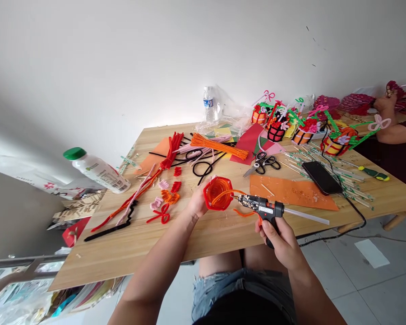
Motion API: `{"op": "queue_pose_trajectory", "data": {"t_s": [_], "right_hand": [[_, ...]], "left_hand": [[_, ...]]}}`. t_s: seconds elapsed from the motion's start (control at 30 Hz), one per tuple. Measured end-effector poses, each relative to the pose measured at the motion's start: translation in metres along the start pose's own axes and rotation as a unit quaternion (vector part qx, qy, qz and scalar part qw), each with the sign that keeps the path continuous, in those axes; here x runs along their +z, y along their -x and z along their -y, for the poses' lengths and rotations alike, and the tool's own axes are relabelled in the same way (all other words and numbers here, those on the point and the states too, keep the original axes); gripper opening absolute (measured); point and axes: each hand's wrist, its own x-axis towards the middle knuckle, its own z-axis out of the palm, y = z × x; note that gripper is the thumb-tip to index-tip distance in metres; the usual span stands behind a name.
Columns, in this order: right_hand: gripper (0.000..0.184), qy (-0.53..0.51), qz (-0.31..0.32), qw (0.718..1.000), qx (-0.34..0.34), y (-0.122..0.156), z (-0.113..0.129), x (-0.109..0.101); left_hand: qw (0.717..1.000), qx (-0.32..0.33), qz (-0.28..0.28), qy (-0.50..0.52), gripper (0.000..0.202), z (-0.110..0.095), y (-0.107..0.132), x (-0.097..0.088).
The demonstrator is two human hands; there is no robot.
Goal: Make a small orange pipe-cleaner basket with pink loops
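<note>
Gun (263, 206) is facing 9 o'clock, right hand (280, 238) curling fingers round it; your left hand (198, 201) probably steadying cup (217, 186), fingertips can't tell.

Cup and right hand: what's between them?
In the head view, the glue gun, gripped in the right hand and pointed at the cup. An orange strand also shows there.

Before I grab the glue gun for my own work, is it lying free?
No, the right hand holds the glue gun by its handle.
</note>
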Motion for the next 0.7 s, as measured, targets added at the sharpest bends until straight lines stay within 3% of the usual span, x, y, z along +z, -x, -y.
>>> {"op": "queue_pose_trajectory", "data": {"t_s": [0.2, 0.57, 0.7], "right_hand": [[0.026, 0.034, -0.007, 0.999, -0.017, -0.0022, 0.0006, 0.0009], [0.025, 0.034, -0.020, 0.999, -0.007, -0.0008, 0.0012, 0.0013], [0.025, 0.035, -0.019, 0.999, -0.006, -0.0003, 0.0031, 0.0018]], "left_hand": [[0.999, 0.018, -0.033, -0.023, 0.033, 0.0008, 0.0010, 0.0016], [0.999, -0.014, -0.036, -0.025, 0.041, -0.0008, 0.0021, 0.0009], [0.998, 0.005, -0.050, -0.030, 0.039, -0.0016, 0.0042, 0.0045]]}}
